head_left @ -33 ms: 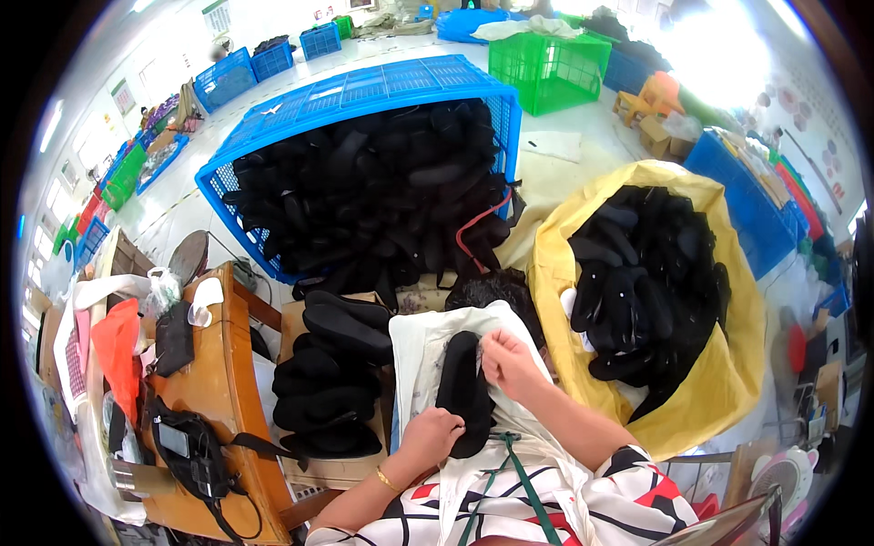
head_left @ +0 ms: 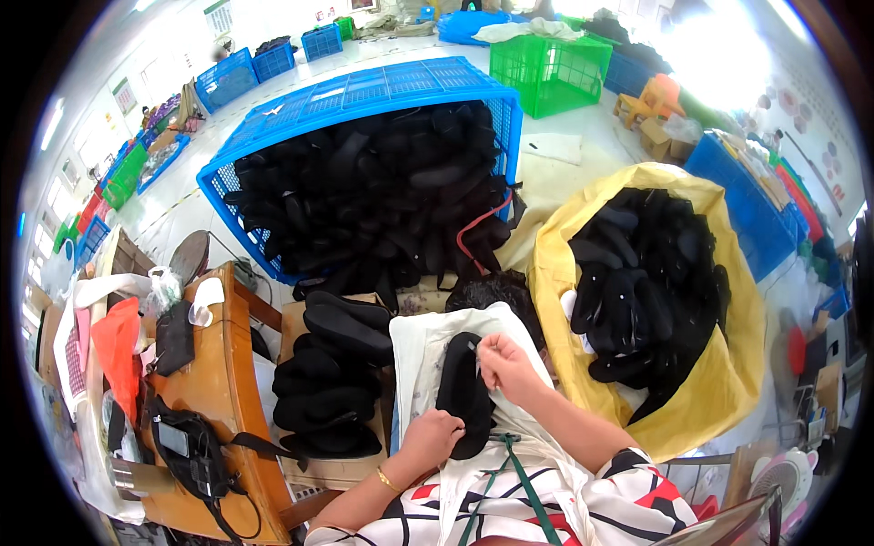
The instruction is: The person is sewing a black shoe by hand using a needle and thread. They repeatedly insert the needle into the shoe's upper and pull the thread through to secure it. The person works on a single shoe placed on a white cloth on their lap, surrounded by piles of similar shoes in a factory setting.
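Note:
A black, sole-shaped cloth slipper (head_left: 462,387) lies lengthwise on the white cloth (head_left: 417,341) across my lap. My left hand (head_left: 431,437) pinches its near left edge between thumb and fingers. Beside its far end, my right hand (head_left: 503,364) is closed in a pinch. A tiny pale speck shows on the slipper next to those fingertips, but what they hold is too small to make out. To the left of my lap, a stack of similar black slippers (head_left: 326,400) rests on cardboard.
Ahead, a blue crate (head_left: 364,84) on its side is full of black slippers. A yellow sack (head_left: 742,364) at right holds more. On the left stands a wooden table (head_left: 214,364) with a black bag (head_left: 187,446). A green crate (head_left: 546,77) is farther back.
My right hand has shifted slightly left, closer to the slipper's far end. My left hand keeps its place on the edge.

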Tool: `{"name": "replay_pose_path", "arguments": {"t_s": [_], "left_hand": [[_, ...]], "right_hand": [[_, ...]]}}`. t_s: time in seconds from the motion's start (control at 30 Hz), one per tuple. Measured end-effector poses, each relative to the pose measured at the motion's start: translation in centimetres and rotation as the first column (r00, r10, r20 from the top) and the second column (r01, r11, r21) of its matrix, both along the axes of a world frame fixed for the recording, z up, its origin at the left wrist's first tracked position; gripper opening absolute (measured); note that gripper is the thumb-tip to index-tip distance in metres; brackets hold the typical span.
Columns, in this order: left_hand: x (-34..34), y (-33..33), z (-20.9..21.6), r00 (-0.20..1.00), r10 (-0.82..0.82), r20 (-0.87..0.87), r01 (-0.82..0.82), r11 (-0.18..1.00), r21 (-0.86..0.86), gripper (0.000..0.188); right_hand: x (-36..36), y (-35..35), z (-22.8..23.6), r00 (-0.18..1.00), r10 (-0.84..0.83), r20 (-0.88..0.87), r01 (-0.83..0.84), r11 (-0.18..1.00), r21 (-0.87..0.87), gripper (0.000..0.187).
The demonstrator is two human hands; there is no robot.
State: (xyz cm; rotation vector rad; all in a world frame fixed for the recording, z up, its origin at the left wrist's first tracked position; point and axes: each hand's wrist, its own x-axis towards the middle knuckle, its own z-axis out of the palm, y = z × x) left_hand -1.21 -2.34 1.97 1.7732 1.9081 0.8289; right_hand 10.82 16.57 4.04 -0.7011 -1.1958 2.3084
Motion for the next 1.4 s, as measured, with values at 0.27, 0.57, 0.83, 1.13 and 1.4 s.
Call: {"name": "replay_pose_path", "arguments": {"t_s": [0.27,0.57,0.83,1.13,1.4], "left_hand": [[-0.2,-0.9,-1.6,0.913,0.165,0.374,-0.173,0.985,-0.012,0.014],[-0.6,-1.2,-0.1,0.802,0.234,0.550,-0.105,0.961,-0.255,0.021],[-1.5,-0.4,-0.2,0.911,0.105,0.399,-0.042,0.986,-0.163,0.028],[-2.3,-0.1,-2.5,0.945,0.016,0.328,-0.009,1.000,-0.022,0.027],[-3.7,-0.4,-4.1,0.939,0.000,0.345,0.018,0.999,-0.050,0.029]], "right_hand": [[3.0,-3.8,-0.7,0.821,0.230,0.523,-0.570,0.254,0.782,0.033],[4.0,-6.4,-1.4,0.817,0.045,0.575,-0.526,0.469,0.710,0.034],[4.0,-6.6,-2.3,0.868,0.022,0.496,-0.447,0.469,0.762,0.032],[2.2,-5.1,-2.9,0.843,-0.222,0.491,-0.173,0.751,0.637,0.027],[-1.8,-6.4,-4.8,0.804,-0.208,0.558,-0.335,0.616,0.712,0.024]]}}
